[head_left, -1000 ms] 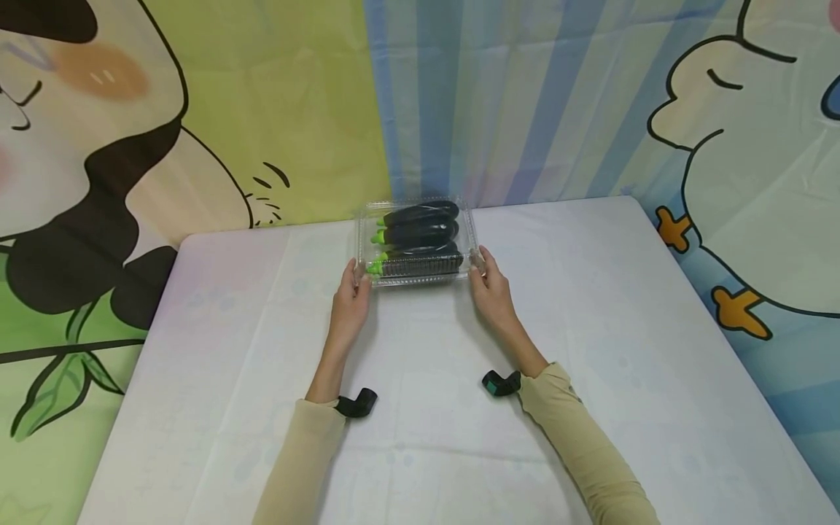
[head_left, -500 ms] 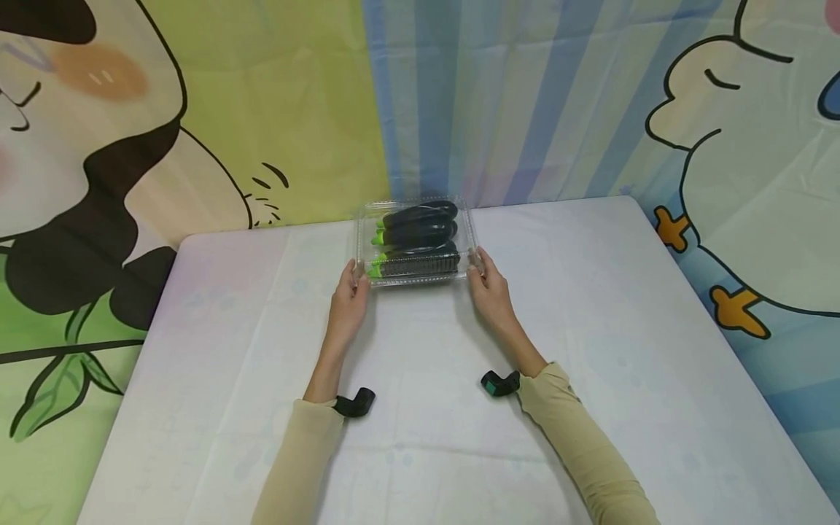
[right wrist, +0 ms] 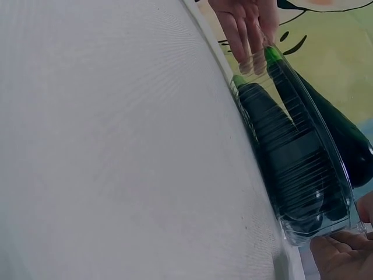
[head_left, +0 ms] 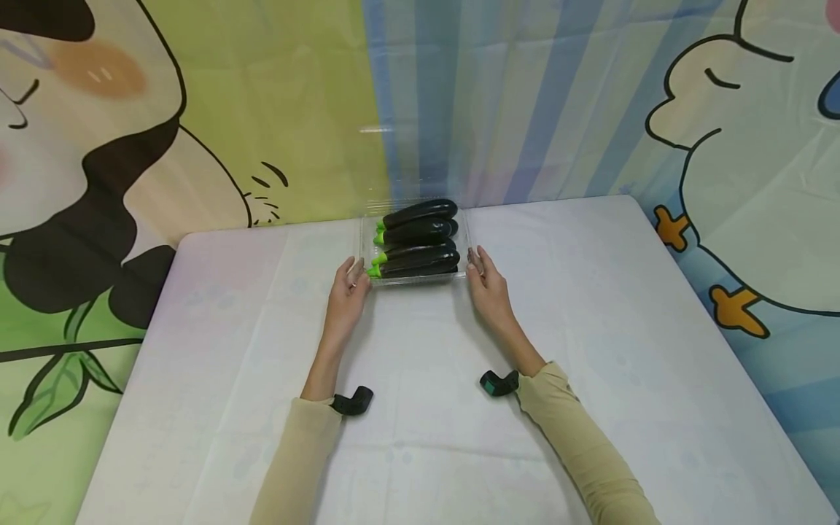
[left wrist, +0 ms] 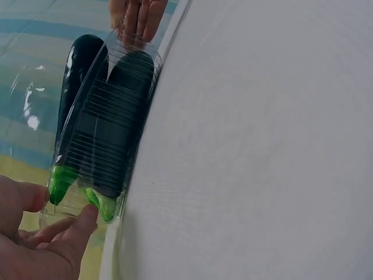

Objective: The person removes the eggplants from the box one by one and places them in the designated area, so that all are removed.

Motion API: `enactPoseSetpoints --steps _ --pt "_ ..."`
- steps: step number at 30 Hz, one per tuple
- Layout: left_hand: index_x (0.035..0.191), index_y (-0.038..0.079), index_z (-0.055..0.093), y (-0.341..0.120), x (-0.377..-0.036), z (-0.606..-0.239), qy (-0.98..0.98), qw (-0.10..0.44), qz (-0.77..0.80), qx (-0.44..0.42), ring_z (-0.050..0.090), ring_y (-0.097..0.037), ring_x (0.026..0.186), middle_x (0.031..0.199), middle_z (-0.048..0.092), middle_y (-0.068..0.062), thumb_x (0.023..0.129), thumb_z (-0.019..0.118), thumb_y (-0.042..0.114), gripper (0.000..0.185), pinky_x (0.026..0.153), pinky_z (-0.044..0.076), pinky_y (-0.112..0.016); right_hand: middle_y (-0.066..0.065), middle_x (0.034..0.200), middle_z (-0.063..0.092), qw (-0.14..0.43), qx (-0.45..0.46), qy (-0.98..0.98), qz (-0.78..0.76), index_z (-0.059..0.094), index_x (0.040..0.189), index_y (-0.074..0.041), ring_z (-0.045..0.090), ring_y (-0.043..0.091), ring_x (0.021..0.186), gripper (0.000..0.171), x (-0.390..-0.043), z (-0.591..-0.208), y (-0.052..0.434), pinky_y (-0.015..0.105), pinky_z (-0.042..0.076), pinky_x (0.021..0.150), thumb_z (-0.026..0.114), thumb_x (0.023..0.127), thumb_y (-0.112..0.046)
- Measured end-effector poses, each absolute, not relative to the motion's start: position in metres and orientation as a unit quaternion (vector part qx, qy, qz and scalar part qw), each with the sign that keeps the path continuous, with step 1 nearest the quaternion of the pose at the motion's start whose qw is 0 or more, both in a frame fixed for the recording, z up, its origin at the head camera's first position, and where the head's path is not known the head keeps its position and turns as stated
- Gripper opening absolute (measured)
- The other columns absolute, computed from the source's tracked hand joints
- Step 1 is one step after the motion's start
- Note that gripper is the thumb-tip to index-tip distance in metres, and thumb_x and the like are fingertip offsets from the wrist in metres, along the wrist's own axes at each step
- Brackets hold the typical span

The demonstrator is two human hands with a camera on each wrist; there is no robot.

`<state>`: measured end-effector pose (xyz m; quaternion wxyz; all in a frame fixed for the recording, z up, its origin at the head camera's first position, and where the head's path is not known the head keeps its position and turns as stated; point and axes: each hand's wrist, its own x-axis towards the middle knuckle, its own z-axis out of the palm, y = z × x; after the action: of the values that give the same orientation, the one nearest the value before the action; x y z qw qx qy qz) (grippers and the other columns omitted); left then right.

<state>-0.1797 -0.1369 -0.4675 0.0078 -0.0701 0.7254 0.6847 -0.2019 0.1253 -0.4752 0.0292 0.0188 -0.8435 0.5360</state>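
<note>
A clear plastic box sits at the table's far edge with several dark eggplants lying side by side in it, their green stem ends to the left. Its transparent lid stands raised at the back, faint against the backdrop. My left hand holds the left end of the box, thumb and fingers at its near corner. At the right end, my right hand pinches the rim in the same way. The ridged front wall shows in the left wrist view, eggplants behind it.
A white cloth covers the table. Right behind its far edge hangs a printed backdrop with cartoon figures. Black wrist devices stick out from both sleeves.
The box's lid, which lay over the eggplants before, has swung up and back, so the eggplants are uncovered. Both hands have stayed almost in place at the ends of the box.
</note>
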Motion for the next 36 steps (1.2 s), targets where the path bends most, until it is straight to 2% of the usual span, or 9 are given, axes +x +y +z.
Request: enactPoseSetpoints --steps 4,12,18,21,25,28,31,34,36 --pt "0.147 0.01 0.016 -0.137 -0.179 -0.468 0.723 0.008 0.687 -0.065 0.038 -0.023 0.134 0.15 0.031 -0.008 0.096 0.044 0.019 0.058 0.105 0.04 -0.032 0.02 0.144 0.036 0.032 0.021 -0.845 0.533 0.026 0.145 -0.008 0.051 0.034 0.12 0.054 -0.202 -0.477 0.126 0.042 0.039 0.105 0.041 0.097 -0.028" --pt "0.147 0.022 0.019 -0.14 -0.177 -0.467 0.783 0.005 0.62 -0.046 0.046 -0.021 0.128 0.147 0.036 -0.004 0.096 0.044 0.027 0.058 0.1 0.045 -0.032 0.017 0.145 0.035 0.041 0.026 -0.847 0.529 0.026 0.144 -0.005 0.039 0.029 0.132 0.053 -0.201 -0.477 0.126 0.038 0.029 0.113 0.039 0.098 -0.027" --pt "0.144 0.016 0.03 -0.145 -0.18 -0.464 0.823 -0.01 0.567 -0.041 0.055 -0.02 0.119 0.14 0.047 -0.002 0.095 0.047 0.03 0.054 0.094 0.049 -0.033 0.013 0.144 0.037 0.039 0.033 -0.836 0.546 0.024 0.144 -0.003 0.038 0.023 0.133 0.054 -0.201 -0.478 0.126 0.032 0.03 0.112 0.039 0.098 -0.025" --pt "0.141 0.008 0.035 -0.147 -0.183 -0.462 0.821 -0.019 0.569 -0.039 0.06 -0.023 0.111 0.137 0.05 -0.004 0.096 0.045 0.03 0.051 0.09 0.052 -0.033 0.012 0.143 0.039 0.038 0.036 -0.825 0.562 0.023 0.144 -0.001 0.04 0.02 0.132 0.053 -0.2 -0.477 0.125 0.03 0.031 0.111 0.039 0.098 -0.023" --pt "0.136 0.003 0.044 -0.151 -0.188 -0.459 0.817 -0.043 0.573 -0.041 0.064 -0.025 0.103 0.128 0.058 -0.01 0.096 0.046 0.029 0.047 0.084 0.054 -0.031 0.011 0.143 0.039 0.043 0.04 -0.816 0.575 0.024 0.144 -0.002 0.04 0.02 0.132 0.053 -0.2 -0.475 0.124 0.028 0.032 0.11 0.039 0.098 -0.023" --pt "0.129 0.005 0.053 -0.155 -0.193 -0.456 0.825 -0.057 0.559 -0.059 0.067 -0.023 0.093 0.118 0.064 -0.009 0.093 0.053 0.026 0.042 0.075 0.056 -0.028 0.015 0.143 0.038 0.032 0.041 -0.809 0.585 0.023 0.144 0.0 0.039 0.023 0.132 0.052 -0.195 -0.462 0.121 0.032 0.032 0.11 0.039 0.098 -0.018" --pt "0.128 0.01 0.054 -0.158 -0.199 -0.453 0.84 -0.043 0.536 -0.073 0.07 -0.024 0.083 0.108 0.068 -0.011 0.09 0.055 0.025 0.041 0.065 0.054 -0.025 0.014 0.143 0.038 0.026 0.042 -0.812 0.581 0.022 0.145 -0.002 0.038 0.023 0.133 0.052 -0.196 -0.463 0.121 0.033 0.031 0.111 0.038 0.099 -0.02" --pt "0.131 0.016 0.051 -0.16 -0.204 -0.449 0.854 -0.023 0.515 -0.071 0.069 -0.023 0.079 0.111 0.066 -0.009 0.089 0.054 0.024 0.043 0.059 0.049 -0.023 0.011 0.143 0.039 0.028 0.037 -0.826 0.562 0.022 0.145 -0.005 0.039 0.02 0.133 0.054 -0.201 -0.473 0.124 0.032 0.03 0.112 0.038 0.099 -0.026" --pt "0.133 0.016 0.049 -0.16 -0.208 -0.446 0.861 -0.022 0.505 -0.059 0.068 -0.021 0.082 0.123 0.06 -0.007 0.089 0.053 0.022 0.045 0.059 0.049 -0.023 0.01 0.143 0.039 0.031 0.036 -0.831 0.554 0.022 0.145 -0.005 0.04 0.019 0.132 0.055 -0.202 -0.477 0.126 0.031 0.03 0.112 0.038 0.098 -0.028"
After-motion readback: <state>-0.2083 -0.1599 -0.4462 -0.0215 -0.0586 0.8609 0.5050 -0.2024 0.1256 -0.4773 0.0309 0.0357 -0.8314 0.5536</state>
